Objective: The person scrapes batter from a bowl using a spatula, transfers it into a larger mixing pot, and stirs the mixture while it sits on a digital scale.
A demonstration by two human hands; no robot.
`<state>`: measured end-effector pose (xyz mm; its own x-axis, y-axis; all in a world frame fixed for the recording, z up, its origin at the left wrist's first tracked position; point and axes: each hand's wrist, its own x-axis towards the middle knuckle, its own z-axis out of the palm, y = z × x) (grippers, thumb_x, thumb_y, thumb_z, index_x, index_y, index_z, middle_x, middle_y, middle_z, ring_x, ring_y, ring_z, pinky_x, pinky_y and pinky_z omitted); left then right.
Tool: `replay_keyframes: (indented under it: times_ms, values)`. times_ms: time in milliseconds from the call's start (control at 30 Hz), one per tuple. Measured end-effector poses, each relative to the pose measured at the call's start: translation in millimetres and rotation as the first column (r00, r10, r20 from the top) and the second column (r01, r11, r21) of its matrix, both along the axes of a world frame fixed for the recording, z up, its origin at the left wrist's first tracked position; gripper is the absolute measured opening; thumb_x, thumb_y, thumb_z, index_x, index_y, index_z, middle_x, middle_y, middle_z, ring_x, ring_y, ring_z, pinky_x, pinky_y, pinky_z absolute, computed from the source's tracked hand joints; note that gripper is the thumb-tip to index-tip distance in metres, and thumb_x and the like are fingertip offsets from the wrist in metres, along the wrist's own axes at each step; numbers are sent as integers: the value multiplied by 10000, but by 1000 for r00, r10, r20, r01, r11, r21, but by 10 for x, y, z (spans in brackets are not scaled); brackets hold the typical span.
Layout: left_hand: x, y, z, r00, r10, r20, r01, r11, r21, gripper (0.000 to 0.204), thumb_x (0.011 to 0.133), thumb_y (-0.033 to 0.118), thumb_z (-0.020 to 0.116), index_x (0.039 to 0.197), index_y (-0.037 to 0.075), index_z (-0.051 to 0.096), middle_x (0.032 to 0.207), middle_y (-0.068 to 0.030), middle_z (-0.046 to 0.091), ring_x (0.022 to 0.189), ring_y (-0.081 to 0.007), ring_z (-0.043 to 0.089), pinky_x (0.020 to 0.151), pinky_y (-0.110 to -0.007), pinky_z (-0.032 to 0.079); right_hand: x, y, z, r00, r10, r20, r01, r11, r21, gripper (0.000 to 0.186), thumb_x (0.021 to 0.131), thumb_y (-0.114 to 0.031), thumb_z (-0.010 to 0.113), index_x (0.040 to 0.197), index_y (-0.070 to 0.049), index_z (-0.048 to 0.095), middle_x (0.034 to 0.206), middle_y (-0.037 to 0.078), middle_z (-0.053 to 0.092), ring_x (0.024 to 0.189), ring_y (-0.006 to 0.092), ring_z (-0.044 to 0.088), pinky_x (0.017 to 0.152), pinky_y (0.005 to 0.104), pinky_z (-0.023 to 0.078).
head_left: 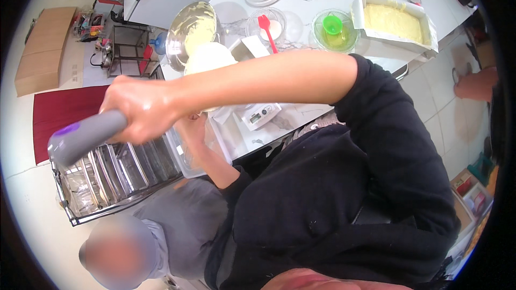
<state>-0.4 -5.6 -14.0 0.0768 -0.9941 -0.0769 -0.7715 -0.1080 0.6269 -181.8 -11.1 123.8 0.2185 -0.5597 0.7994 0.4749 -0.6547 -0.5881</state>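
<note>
My right arm reaches across the view to the left. Closed round a thick grey handle with a purple patch is my right hand; whatever the handle belongs to is hidden. Below that forearm, my left hand is partly covered, its fingers curled beside a pale cream-coloured mass. What those fingers hold cannot be made out. Behind my right forearm, a tilted metal bowl has pale yellow cream smeared inside. A clear plastic container lies near my left forearm.
A digital scale sits on the marble-look table. Farther back are a red spatula, a glass bowl with a green cup and a lined tin of yellow batter. A person in grey is close at lower left, beside a rack.
</note>
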Motion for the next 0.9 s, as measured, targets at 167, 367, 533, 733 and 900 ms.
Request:
replay_keyframes:
  times_ms: [167, 367, 533, 733, 900]
  values:
    - [145, -42, -108, 974, -214, -75, 178, 927, -331, 150, 627, 42, 609, 729, -1, 507, 645, 1, 464, 551, -55, 387, 488, -226, 337, 182, -38, -179, 998, -24, -52, 22, 999, -45, 161, 631, -93, 535, 531, 21, 479, 468, 152, 444, 423, 245, 454, 441, 338, 364]
    - [78, -31, -83, 999, 1, -43, -6, 994, -107, 160, 587, -36, 616, 697, -3, 504, 586, 12, 433, 504, -57, 368, 473, -214, 323, 53, -70, -53, 993, -111, 48, 113, 993, -34, 171, 646, -90, 543, 533, 27, 489, 464, 155, 455, 408, 261, 439, 427, 320, 366]
    - [30, -4, -45, 971, -116, -211, 54, 959, -279, 143, 584, -36, 615, 665, -11, 500, 554, 21, 416, 492, -55, 359, 460, -216, 312, 108, -48, -192, 998, -55, 5, 55, 996, 70, 232, 687, -122, 556, 534, 39, 486, 447, 154, 443, 397, 244, 421, 426, 320, 358]
    - [38, 36, -36, 991, 22, -132, -38, 993, -115, 144, 580, -38, 620, 668, -21, 507, 546, 22, 438, 508, -47, 389, 471, -205, 323, 73, 6, -17, 999, -16, 46, 18, 999, -42, 266, 710, -164, 565, 547, 34, 495, 464, 156, 441, 414, 264, 403, 444, 335, 359]
    - [72, 15, -33, 976, 58, -209, -78, 993, -89, 145, 590, -25, 632, 641, -20, 497, 545, 25, 438, 521, -32, 376, 471, -178, 308, 66, -74, -148, 999, -27, -43, 28, 1000, 5, 273, 716, -167, 568, 537, 30, 505, 442, 126, 450, 406, 219, 416, 434, 324, 357]
